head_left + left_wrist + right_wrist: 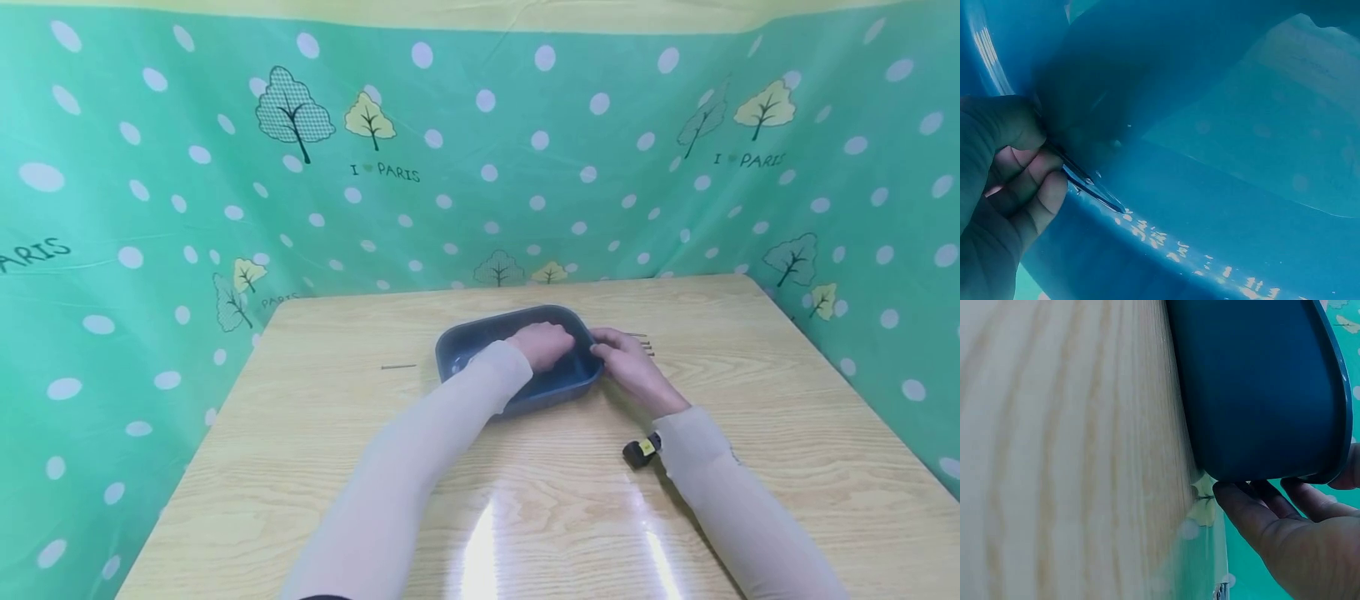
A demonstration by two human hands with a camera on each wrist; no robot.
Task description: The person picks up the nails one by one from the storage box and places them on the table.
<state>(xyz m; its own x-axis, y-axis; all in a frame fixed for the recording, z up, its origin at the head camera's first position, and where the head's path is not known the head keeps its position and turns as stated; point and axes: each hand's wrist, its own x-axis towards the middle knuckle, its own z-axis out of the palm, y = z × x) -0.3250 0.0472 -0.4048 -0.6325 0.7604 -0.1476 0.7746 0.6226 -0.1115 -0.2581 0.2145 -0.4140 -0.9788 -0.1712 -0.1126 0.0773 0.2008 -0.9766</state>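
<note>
A dark blue rectangular basin (551, 398) with rounded corners rests on the wooden table. My left hand (542, 344) reaches down inside it, near the right end. In the left wrist view, thumb and fingertips pinch thin dark nails (1088, 180), whose ends point down along the shiny curve of the basin floor. My right hand (636, 367) grips the basin's right end, with the thumb at the rim and the fingers (1244, 506) against the outside wall.
Several nails (647, 347) lie on the table just beyond my right hand. One more nail (398, 367) lies left of the basin. A black wrist device (641, 452) hangs by my right cuff. Green dotted cloth (480, 192) surrounds the table's back and sides.
</note>
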